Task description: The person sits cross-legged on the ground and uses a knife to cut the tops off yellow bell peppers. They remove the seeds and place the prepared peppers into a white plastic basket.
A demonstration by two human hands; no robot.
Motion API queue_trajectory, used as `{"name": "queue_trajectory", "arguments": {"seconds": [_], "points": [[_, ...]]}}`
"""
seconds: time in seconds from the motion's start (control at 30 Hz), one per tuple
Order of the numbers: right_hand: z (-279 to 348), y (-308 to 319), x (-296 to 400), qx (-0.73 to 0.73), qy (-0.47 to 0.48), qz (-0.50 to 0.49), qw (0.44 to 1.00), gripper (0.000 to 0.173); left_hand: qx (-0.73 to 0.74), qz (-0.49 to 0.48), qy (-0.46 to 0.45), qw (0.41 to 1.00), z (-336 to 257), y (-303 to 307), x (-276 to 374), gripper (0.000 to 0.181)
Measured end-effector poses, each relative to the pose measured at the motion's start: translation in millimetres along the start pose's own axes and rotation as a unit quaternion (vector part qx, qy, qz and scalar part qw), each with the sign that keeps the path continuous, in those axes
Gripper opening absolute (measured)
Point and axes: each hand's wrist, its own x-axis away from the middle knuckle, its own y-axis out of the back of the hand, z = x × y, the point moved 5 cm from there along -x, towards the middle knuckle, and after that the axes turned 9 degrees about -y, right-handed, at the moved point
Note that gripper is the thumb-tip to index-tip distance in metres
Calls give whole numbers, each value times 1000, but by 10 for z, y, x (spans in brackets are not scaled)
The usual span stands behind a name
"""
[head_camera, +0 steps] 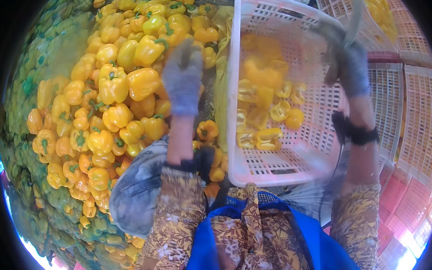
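A large heap of yellow bell peppers (113, 87) lies on the left. My left hand (184, 75), in a grey work glove, is over the heap's right edge; motion blurs its fingers, and any grip is unclear. My right hand (349, 65), also gloved, is blurred above the right wall of a white plastic crate (233, 99). A knife blade (354, 21) rises from that hand, its handle hidden in the fingers. Hollowed and cut yellow peppers (268, 139) lie in the crate, mostly on its left side, and some blurred yellow pieces (264, 64) show above them.
Green mesh sacks (27, 72) full of produce flank the heap at far left. More plastic crates (383, 106) stand on the right, one at the top holding yellow peppers (378, 13). A yellow sack (221, 84) lies between heap and crate.
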Motion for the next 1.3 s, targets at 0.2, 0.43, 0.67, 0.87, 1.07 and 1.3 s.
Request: {"name": "queue_trajectory", "arguments": {"seconds": [0.2,0.43,0.67,0.87,1.07,1.3], "points": [[-455,-324,651,87,-217,55,971,42,-582,272,12,767,950,-123,-709,68],[-703,-208,845,98,-231,49,967,33,-647,274,79,707,1143,-245,-878,85],[-494,-486,919,10,-263,138,955,37,19,135,36,990,951,-84,-694,57],[-167,-659,1151,51,-18,71,996,40,-106,161,-184,964,-931,-380,60,72],[135,-552,1494,135,94,4,986,55,-286,182,-377,862,-1782,-588,791,83],[-465,-550,2271,83,-38,181,979,54,-79,112,-249,959,-1824,-305,1004,60]]}}
